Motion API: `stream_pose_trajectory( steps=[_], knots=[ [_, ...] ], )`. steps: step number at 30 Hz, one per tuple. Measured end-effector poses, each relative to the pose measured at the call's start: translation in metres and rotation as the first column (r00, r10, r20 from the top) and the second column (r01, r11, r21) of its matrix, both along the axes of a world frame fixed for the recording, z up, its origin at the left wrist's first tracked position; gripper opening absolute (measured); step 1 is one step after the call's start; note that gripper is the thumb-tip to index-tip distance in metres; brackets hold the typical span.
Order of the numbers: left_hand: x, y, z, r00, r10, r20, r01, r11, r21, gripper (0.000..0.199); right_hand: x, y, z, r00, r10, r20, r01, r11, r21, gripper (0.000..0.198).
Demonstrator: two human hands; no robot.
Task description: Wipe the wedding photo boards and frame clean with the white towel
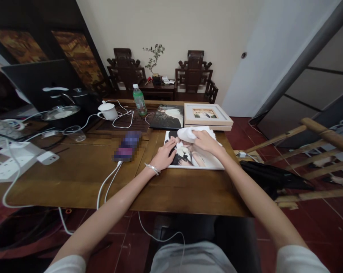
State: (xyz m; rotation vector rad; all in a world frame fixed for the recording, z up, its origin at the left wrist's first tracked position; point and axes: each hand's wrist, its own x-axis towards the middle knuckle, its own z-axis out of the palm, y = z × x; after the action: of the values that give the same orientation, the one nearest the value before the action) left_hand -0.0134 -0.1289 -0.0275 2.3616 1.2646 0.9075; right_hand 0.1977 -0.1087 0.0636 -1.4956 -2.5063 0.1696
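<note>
Your work sits on the broad brown wooden table (pixel 83 174), and the thing both hands are on is the large glossy photo print (pixel 201 159) lying flat near its right end. The print's long axis runs left to right across your body. Its near edge lies just below your wrists and its far edge stops just short of the light wooden picture frame (pixel 207 115), which rests on another frame just beyond your right hand.

Your right hand (pixel 205 142) is closed around a crumpled white cloth (pixel 190 133), pressing it onto the upper middle of the print; the cloth bulges out to the left of your knuckles. Your left hand (pixel 165 154) lies just to the left of that grip, fingers spread flat and holding nothing, pinning the print's left edge. The two hands are close but apart. The right hand is nearer the print's centre, and most of the uncovered surface lies to its right and toward you.

Beyond your left hand lies a dark photo board (pixel 167 116), flat, just beside the frames. Left of your left hand is a blurred phone (pixel 127 146) with a white cable (pixel 107 184) running back off the near table edge. To the right of your grip the table ends soon after the print's right edge, with a black bag (pixel 269 178) below it. There is open tabletop between the print and you.
</note>
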Motion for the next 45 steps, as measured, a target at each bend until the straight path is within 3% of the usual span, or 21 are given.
stream_pose_trajectory(
  steps=[4,7,12,15,19,27,31,34,42,45],
  knots=[
    [0.001,-0.001,0.001,1.000,0.013,0.001,-0.013,1.000,-0.027,0.045,0.037,-0.016,-0.009,0.993,-0.095,0.075,0.091,0.994,0.060,0.032],
    [0.001,-0.001,0.001,1.000,0.017,0.008,-0.016,0.999,-0.036,0.045,0.049,-0.049,-0.019,0.990,-0.090,0.110,0.084,0.995,0.059,0.030],
    [0.001,0.000,-0.001,1.000,0.024,0.000,-0.024,0.999,-0.029,0.044,0.054,-0.125,-0.034,0.986,0.089,0.139,-0.102,0.991,0.083,0.027],
    [0.000,0.000,-0.001,1.000,0.024,0.002,-0.024,0.999,-0.024,0.043,0.056,-0.149,-0.036,0.977,0.177,0.118,-0.186,0.980,0.069,0.028],
    [-0.001,0.001,-0.001,1.000,0.020,-0.011,-0.020,1.000,-0.020,0.044,0.058,-0.134,-0.032,0.982,0.153,0.110,-0.162,0.984,0.072,0.027],
    [-0.003,0.003,-0.004,1.000,0.005,-0.003,-0.005,1.000,0.005,0.043,0.055,-0.032,-0.022,0.987,-0.056,0.148,0.041,0.994,0.101,0.029],
    [-0.003,0.003,-0.003,1.000,0.001,0.000,-0.001,1.000,0.020,0.043,0.052,-0.011,-0.024,0.989,-0.058,0.139,0.043,0.993,0.108,0.032],
    [-0.003,0.002,-0.002,1.000,0.000,0.000,0.000,1.000,0.021,0.044,0.051,-0.024,-0.029,0.990,-0.028,0.140,0.010,0.992,0.123,0.036],
    [-0.002,0.001,-0.004,1.000,0.019,0.000,-0.019,1.000,0.000,0.044,0.057,-0.124,-0.042,0.978,0.187,0.095,-0.196,0.976,0.094,0.036],
    [-0.002,0.001,-0.005,1.000,0.015,0.005,-0.015,1.000,-0.001,0.044,0.061,-0.142,-0.042,0.967,0.251,0.053,-0.254,0.965,0.070,0.038]
  ],
)
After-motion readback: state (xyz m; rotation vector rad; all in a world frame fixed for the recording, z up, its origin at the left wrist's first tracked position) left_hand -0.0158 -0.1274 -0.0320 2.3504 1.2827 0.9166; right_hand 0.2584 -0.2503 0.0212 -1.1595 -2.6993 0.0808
